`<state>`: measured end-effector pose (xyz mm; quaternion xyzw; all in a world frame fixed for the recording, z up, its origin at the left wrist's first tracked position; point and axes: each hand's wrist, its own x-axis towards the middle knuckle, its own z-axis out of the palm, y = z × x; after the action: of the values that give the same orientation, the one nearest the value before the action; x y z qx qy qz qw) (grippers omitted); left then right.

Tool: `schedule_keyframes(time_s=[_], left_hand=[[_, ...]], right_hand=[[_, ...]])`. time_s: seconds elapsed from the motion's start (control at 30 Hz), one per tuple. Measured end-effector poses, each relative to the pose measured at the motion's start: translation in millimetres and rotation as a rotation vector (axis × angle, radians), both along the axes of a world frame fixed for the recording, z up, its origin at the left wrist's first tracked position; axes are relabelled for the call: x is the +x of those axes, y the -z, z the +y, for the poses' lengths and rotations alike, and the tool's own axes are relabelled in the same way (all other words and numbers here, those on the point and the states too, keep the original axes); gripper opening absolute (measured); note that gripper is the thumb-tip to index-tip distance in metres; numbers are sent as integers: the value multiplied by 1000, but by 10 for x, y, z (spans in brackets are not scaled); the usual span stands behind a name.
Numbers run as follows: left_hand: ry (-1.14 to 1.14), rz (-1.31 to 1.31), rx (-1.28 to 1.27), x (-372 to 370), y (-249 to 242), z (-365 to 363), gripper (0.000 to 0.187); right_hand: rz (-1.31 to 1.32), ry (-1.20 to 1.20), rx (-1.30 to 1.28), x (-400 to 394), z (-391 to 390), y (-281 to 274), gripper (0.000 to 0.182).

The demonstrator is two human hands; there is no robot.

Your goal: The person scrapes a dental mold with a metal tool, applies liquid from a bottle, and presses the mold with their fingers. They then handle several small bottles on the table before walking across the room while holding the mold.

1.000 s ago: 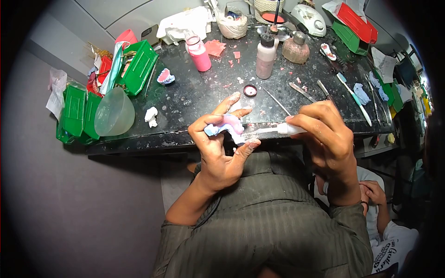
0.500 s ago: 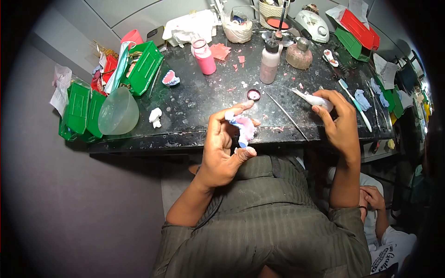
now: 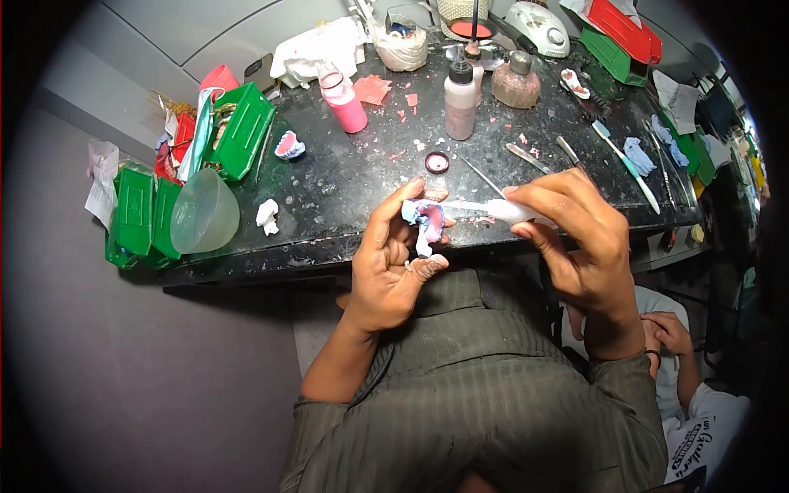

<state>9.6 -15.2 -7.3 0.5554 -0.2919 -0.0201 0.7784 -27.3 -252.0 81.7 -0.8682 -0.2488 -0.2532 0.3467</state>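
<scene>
My left hand [image 3: 385,263] grips a small blue-and-white dental cast [image 3: 426,238] with a pink inner face, fingers behind it and thumb at its lower end. White residue marks the thumb and fingertips. My right hand [image 3: 579,234] is closed around a small white squeeze bottle [image 3: 508,211], held nearly level. Its narrow tip points left and overlaps the cast's upper edge. Behind the hands lie a dark round cap [image 3: 436,162] and a thin metal tool [image 3: 481,176], its near end covered by my right hand.
A pink-filled bottle [image 3: 343,105], a black-topped bottle [image 3: 460,103] and a glass jar [image 3: 516,82] stand on the black bench. Green bins [image 3: 243,131] and a translucent bowl [image 3: 205,215] are at left. A toothbrush [image 3: 626,168] lies at right. Another person's hand [image 3: 670,331] is at lower right.
My right hand has moved left with the white squeeze bottle, bringing its tip to the dental cast. My left hand still holds the cast. The view has shifted slightly.
</scene>
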Motion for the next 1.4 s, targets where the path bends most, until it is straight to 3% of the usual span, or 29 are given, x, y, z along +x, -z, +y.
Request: schedule_keyframes(time_s=[0.77, 0.83, 0.93, 1.17, 1.2, 1.27, 1.3, 1.4], left_hand=[[2, -2, -1, 8, -15, 2, 85], [1, 21, -20, 12, -32, 12, 86], [78, 59, -71, 31, -36, 43, 98], [289, 192, -118, 38, -78, 133, 99], [291, 196, -116, 33, -85, 130, 99], [308, 244, -158, 37, -98, 114, 101], [310, 246, -157, 44, -83, 113, 101], [332, 275, -165, 47, -63, 151, 106]], right_hand=[[-31, -27, -4, 41, -60, 28, 29], [106, 63, 103, 50, -123, 34, 26], [180, 227, -5, 200, -393, 210, 22], [284, 363, -326, 267, -653, 424, 26], [288, 364, -325, 256, -622, 414, 26], [40, 445, -327, 239, -485, 337, 31], [43, 447, -327, 220, -426, 273, 31], [25, 87, -224, 119, -200, 93, 40]])
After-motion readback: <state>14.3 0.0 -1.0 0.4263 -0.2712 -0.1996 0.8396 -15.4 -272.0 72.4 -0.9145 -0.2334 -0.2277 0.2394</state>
